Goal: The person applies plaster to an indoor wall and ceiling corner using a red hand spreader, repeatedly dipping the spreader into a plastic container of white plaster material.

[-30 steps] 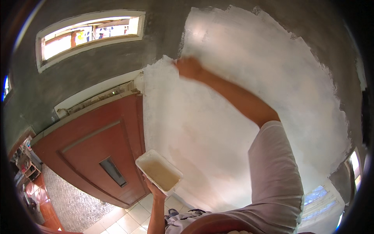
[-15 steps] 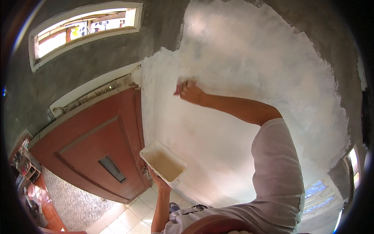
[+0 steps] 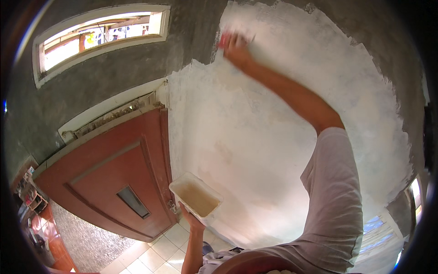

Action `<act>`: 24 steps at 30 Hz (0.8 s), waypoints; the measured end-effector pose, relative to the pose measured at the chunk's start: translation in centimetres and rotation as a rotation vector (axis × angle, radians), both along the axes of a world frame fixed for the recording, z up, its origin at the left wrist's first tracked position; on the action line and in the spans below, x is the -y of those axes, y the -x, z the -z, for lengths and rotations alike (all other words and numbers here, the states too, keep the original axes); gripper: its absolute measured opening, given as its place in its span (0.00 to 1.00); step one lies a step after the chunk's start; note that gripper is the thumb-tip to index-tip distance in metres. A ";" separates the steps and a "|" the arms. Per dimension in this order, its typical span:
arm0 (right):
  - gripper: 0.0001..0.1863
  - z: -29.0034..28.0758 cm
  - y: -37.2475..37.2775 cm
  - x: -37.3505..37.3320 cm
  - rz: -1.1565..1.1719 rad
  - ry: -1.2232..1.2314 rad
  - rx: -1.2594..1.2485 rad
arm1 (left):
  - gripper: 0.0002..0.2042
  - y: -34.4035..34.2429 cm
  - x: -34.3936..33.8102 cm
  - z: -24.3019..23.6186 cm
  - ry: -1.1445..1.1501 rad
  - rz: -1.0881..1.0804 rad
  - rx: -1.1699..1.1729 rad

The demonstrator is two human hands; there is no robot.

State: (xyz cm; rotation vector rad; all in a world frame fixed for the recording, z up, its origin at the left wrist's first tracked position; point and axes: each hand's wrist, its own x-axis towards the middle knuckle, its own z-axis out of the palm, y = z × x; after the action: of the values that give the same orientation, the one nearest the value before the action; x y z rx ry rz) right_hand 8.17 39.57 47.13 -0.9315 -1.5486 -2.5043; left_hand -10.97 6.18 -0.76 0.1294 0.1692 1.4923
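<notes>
My right hand (image 3: 237,51) is raised high against the wall, its fingers closed round a small red hand tool (image 3: 224,40). Motion blur hides the tool's exact kind. Beneath it the wall carries a whitish coat (image 3: 273,91) with a ragged upper edge against bare dark grey. Lower down, my left hand (image 3: 193,219) grips a white rectangular plastic tub (image 3: 214,216) by its near side and underside. The tub is tilted a little, and a beige, paste-like or liquid layer (image 3: 196,196) covers its bottom.
A reddish-brown door (image 3: 105,182) stands left of the tub, its handle (image 3: 172,207) close to my left hand. Above it is a narrow white-framed window (image 3: 102,41). Pale floor tiles (image 3: 159,251) lie below. Shelves with small items (image 3: 34,196) are at the far left.
My right hand has moved up the wall with the red tool, from beside the door's top corner to the coat's upper edge. The tub has shifted slightly right and down.
</notes>
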 end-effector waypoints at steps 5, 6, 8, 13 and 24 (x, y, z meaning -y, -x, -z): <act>0.20 16.1 -0.5 6.4 0.275 0.707 0.180 | 0.34 -0.4 1.0 2.0 0.074 0.086 0.029; 0.20 15.4 0.2 6.8 0.275 0.706 0.182 | 0.34 -0.1 1.2 2.2 0.050 0.104 0.039; 0.19 13.1 2.2 7.4 0.069 1.315 -0.282 | 0.34 0.8 1.5 2.7 0.027 0.112 0.047; 0.19 -7.5 2.2 4.8 -0.195 0.158 -0.086 | 0.33 1.3 1.3 1.0 0.013 0.065 0.063; 0.20 18.1 -0.4 3.7 -0.192 0.433 0.072 | 0.32 0.7 1.7 -0.2 -0.006 0.053 0.014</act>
State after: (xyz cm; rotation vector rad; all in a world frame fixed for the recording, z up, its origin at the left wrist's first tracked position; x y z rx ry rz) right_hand 8.54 35.83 29.07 -0.6885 -2.1412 -2.1351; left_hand -11.71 4.45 -0.52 0.1279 0.1490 1.4403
